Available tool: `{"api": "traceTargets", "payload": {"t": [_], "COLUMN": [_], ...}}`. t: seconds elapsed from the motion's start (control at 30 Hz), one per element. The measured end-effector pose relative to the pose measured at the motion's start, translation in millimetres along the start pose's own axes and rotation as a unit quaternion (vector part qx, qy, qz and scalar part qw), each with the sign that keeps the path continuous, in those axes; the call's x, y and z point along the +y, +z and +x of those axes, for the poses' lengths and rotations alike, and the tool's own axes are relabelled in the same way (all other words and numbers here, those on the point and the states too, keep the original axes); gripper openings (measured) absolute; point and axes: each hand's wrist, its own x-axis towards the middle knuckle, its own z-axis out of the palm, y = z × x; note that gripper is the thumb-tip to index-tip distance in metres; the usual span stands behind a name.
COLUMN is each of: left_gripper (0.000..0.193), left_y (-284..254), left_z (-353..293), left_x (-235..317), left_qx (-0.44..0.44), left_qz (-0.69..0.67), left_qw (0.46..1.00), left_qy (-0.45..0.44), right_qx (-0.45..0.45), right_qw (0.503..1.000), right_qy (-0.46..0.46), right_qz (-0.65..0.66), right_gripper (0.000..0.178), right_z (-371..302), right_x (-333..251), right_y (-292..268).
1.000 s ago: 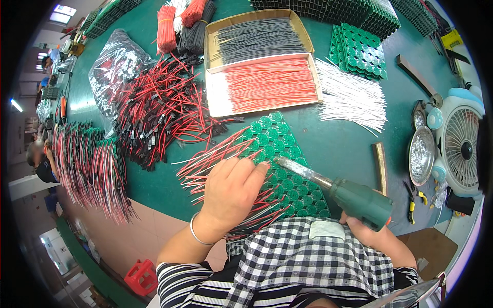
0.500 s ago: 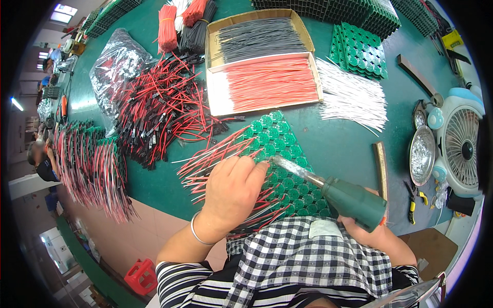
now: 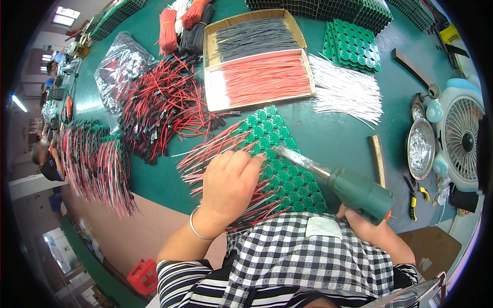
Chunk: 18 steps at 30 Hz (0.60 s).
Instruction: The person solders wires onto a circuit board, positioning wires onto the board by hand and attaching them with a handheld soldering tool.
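A panel of round green circuit boards point(image 3: 295, 177) lies before me, with red, white and black wires point(image 3: 210, 156) fanning off its left side. My left hand point(image 3: 231, 179) is closed over those wires, thumb and forefinger pinched at the panel's surface. Whatever is between the fingertips is too small to make out. In my right hand point(image 3: 359, 223) is a soldering iron point(image 3: 359, 195) with a thick green body and a metal barrel. Its tip sits over the panel, a little right of my left fingertips. The iron's body partly hides my right fingers.
Beyond the panel stands a box point(image 3: 218, 105) of cut black and red wires, with white wires point(image 3: 349, 90) beside it. Left lies a heap of red-black connector leads point(image 3: 164, 110). At right are a metal bar point(image 3: 377, 159), a metal dish point(image 3: 421, 149), cutters point(image 3: 413, 197) and a fan point(image 3: 459, 136).
The iron's tip has shifted slightly right and away from my left fingertips. My left hand stays pinched at the panel. The whole view has shifted a little.
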Motion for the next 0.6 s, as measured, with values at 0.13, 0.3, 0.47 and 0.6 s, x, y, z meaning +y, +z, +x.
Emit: {"api": "traceTargets", "payload": {"t": [0.13, 0.3, 0.47, 0.6], "left_gripper": [0.021, 0.019, 0.018, 0.018], "left_y": [-1, 5, 13, 13], "left_z": [-7, -14, -14, -14], "left_x": [9, 12, 13, 13], "left_qx": [0.008, 0.01, 0.02, 0.022], "left_qz": [-0.021, -0.034, -0.035, -0.034], "left_qw": [1.0, 0.999, 0.999, 0.999], "left_qy": [-0.002, -0.005, -0.006, -0.01], "right_qx": [-0.026, -0.068, -0.05, -0.038], "right_qw": [0.999, 0.992, 0.995, 0.995], "right_qy": [0.011, -0.064, -0.059, -0.081], "right_qz": [-0.022, -0.086, -0.061, -0.033], "right_gripper": [0.032, 0.032, 0.035, 0.037], "right_z": [-2, 0, -4, -3], "right_x": [-4, -11, 1, 7], "right_y": [-6, -9, -4, -2]}}
